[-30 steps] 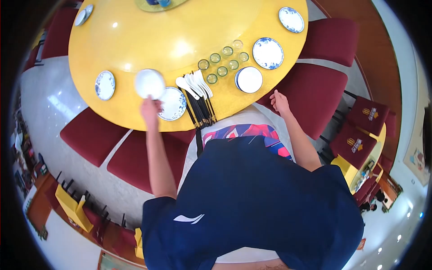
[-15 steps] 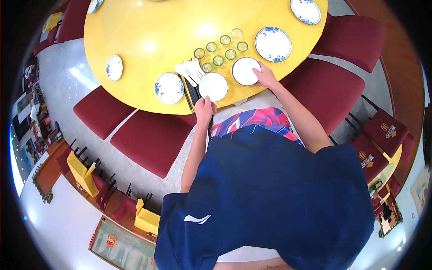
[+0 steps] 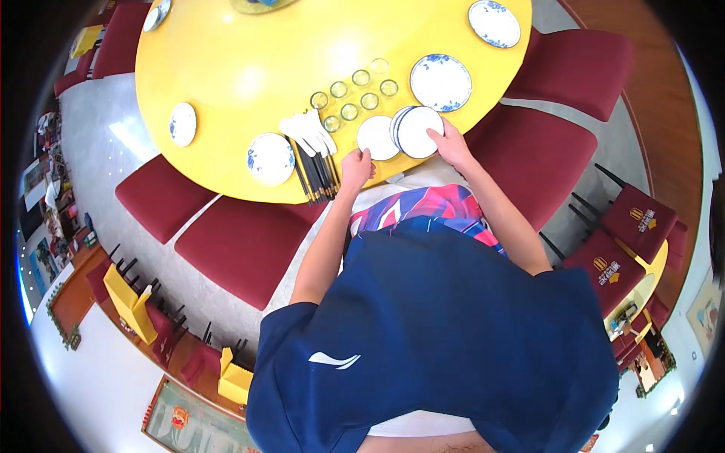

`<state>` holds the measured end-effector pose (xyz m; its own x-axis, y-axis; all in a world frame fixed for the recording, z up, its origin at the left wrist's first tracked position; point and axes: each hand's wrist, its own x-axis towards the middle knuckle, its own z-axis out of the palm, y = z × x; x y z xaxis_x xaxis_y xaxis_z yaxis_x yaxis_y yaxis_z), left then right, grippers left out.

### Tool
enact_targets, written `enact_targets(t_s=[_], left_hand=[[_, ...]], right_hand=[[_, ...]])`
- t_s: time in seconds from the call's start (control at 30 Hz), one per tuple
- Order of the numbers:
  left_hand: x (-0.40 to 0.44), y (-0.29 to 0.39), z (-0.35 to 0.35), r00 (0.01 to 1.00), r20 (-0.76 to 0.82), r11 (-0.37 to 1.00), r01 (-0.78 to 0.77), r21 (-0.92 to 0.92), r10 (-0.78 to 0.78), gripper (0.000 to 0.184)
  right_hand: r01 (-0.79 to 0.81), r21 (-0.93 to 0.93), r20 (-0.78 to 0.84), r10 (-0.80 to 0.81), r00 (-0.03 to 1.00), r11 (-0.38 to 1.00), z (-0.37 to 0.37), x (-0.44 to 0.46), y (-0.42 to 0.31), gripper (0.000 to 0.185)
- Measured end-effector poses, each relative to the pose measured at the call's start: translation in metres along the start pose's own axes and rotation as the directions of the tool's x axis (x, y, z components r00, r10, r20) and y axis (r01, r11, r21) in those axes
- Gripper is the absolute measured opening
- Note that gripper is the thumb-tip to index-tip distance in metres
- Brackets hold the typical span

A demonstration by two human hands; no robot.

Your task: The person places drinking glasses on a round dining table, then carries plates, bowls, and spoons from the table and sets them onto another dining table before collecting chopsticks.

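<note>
In my right hand, closed on the right edge, is a tilted stack of small white plates with blue rims. My left hand is curled, its thumb at the lower left edge of another small white plate, which the stack partly overlaps. Left of that hand lie black chopsticks with gold ends, and white spoons rest above them. Several clear glasses stand in rows just beyond the small plates.
Blue-patterned plates lie along the yellow round table, including a left plate and a right plate. Dark red chairs, such as the near-left chair and the right chair, surround the edge.
My left hand has moved right with its small plate, uncovering the chopsticks. My right hand has shifted slightly right and tilted its plates, so several rims now show and overlap the left plate.
</note>
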<state>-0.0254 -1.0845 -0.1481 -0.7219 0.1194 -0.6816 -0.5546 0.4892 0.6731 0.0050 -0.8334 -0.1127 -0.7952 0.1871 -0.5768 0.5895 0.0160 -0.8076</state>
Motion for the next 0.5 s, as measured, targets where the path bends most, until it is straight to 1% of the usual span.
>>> enact_targets(t_s=[0.07,0.1,0.13,0.2,0.27,0.33,0.37,0.4,0.43,0.47,0.5], left_hand=[[0.010,0.005,0.012,1.000,0.018,1.000,-0.021,-0.003,0.021,0.036],[0.015,0.009,0.018,0.999,0.024,0.999,-0.031,-0.031,0.031,0.037],[0.019,0.011,0.022,0.999,0.030,0.998,-0.039,-0.056,0.040,0.038],[0.025,0.018,0.030,0.997,0.026,0.995,-0.074,-0.062,0.076,0.038],[0.029,0.019,0.035,0.995,0.012,0.992,-0.102,-0.072,0.104,0.038],[0.031,0.016,0.038,0.994,0.035,0.982,-0.100,-0.160,0.107,0.039],[0.029,0.012,0.037,0.994,0.028,0.981,-0.097,-0.165,0.103,0.039],[0.027,0.008,0.036,0.995,0.036,0.967,-0.078,-0.242,0.089,0.041],[0.026,0.005,0.034,0.996,0.044,0.946,-0.061,-0.317,0.079,0.043],[0.022,0.002,0.032,0.997,0.036,0.945,-0.059,-0.320,0.074,0.043],[0.017,0.000,0.029,0.996,0.042,0.933,-0.055,-0.356,0.075,0.044]], right_hand=[[-0.027,-0.011,-0.008,0.027,1.000,1.000,-0.002,-0.003,-0.005,0.041],[0.018,-0.014,-0.044,-0.018,0.999,1.000,0.000,-0.004,-0.007,0.042],[0.023,-0.018,-0.053,-0.023,0.998,1.000,0.000,-0.003,-0.009,0.042],[-0.063,-0.089,-0.002,0.063,0.998,0.994,0.001,-0.002,-0.016,0.042],[-0.053,-0.103,-0.014,0.051,0.999,0.993,0.007,0.004,-0.017,0.042],[-0.042,-0.119,-0.019,0.040,0.999,0.992,0.012,0.010,-0.018,0.042],[-0.038,-0.171,-0.043,0.031,0.999,0.984,0.015,0.009,-0.024,0.042],[-0.036,-0.224,-0.065,0.022,0.998,0.974,0.018,0.008,-0.029,0.042],[-0.032,-0.229,-0.056,0.019,0.998,0.973,0.019,0.015,-0.022,0.042],[0.031,-0.374,-0.071,-0.062,0.995,0.927,0.020,0.027,-0.006,0.042],[0.064,-0.444,-0.068,-0.105,0.992,0.894,0.021,0.031,-0.002,0.042]])
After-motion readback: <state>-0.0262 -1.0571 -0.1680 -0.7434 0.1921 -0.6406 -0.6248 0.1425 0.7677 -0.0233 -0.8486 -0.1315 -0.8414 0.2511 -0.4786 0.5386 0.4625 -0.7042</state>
